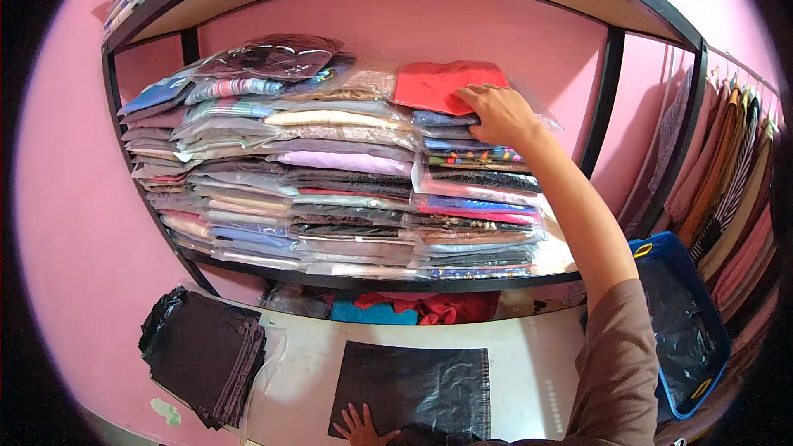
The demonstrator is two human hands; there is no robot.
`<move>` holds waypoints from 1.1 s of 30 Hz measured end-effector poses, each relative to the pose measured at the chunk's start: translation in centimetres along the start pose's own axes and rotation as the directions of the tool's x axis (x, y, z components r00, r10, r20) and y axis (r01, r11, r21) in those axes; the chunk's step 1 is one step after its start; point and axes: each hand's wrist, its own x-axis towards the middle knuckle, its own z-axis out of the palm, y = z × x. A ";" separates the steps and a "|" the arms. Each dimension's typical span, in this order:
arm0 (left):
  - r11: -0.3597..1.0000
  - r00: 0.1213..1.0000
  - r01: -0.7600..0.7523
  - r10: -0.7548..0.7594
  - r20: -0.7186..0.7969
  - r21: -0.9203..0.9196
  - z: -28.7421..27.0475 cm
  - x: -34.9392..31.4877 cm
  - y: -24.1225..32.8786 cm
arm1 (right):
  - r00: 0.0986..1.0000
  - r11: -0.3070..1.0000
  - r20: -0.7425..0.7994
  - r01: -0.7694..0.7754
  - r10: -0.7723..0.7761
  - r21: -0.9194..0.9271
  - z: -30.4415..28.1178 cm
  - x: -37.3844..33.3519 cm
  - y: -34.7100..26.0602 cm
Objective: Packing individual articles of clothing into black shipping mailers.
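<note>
My right hand reaches up to the shelf. Its fingers are closed on the right edge of a red folded garment in a clear plastic bag, at the top of the right-hand stack. Beneath it lie blue, patterned and dark bagged garments. My left hand rests with fingers spread on the lower left part of a black plastic mailing bag, which lies flat on the white table. A pile of black plastic bags sits at the table's left side.
Several stacks of bagged clothes fill the black-framed shelf. A blue basket holding dark plastic stands at the right, below clothes hanging on a rail. Red fabric and teal fabric show under the shelf.
</note>
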 end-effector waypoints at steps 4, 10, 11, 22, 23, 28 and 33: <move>1.000 1.000 -0.006 0.006 -0.001 -0.005 -0.6 0.0 0.4 | 0.998 0.992 -0.049 -0.051 0.046 -0.113 1.2 0.3 0.1; 0.999 1.000 -0.017 0.016 0.010 0.035 -0.2 -0.1 0.1 | 0.932 0.965 -0.361 -0.104 0.011 -0.241 -0.4 0.1 1.4; 0.999 1.000 -0.015 0.015 0.012 0.044 -0.3 -0.1 0.2 | 0.921 0.974 -0.388 -0.105 0.018 -0.202 -1.1 -0.3 2.0; 0.998 0.999 -0.029 0.031 0.025 -0.049 1.8 0.9 -1.9 | 0.769 0.972 -0.617 -0.232 0.170 -0.021 -12.9 -11.2 4.5; 0.998 0.998 -0.052 0.051 -0.024 -0.046 1.7 0.7 -1.8 | 0.746 0.958 -0.618 -0.283 0.248 0.044 -14.0 -12.9 3.8; 0.998 0.998 -0.058 0.057 -0.022 -0.037 2.0 1.0 -1.8 | 0.706 0.943 -0.632 -0.303 0.318 0.136 -18.8 -23.3 3.4; 0.999 0.999 -0.009 0.011 0.053 -0.045 1.1 0.9 -1.4 | 0.782 0.883 -0.415 -0.439 0.466 0.165 -20.4 -32.8 2.7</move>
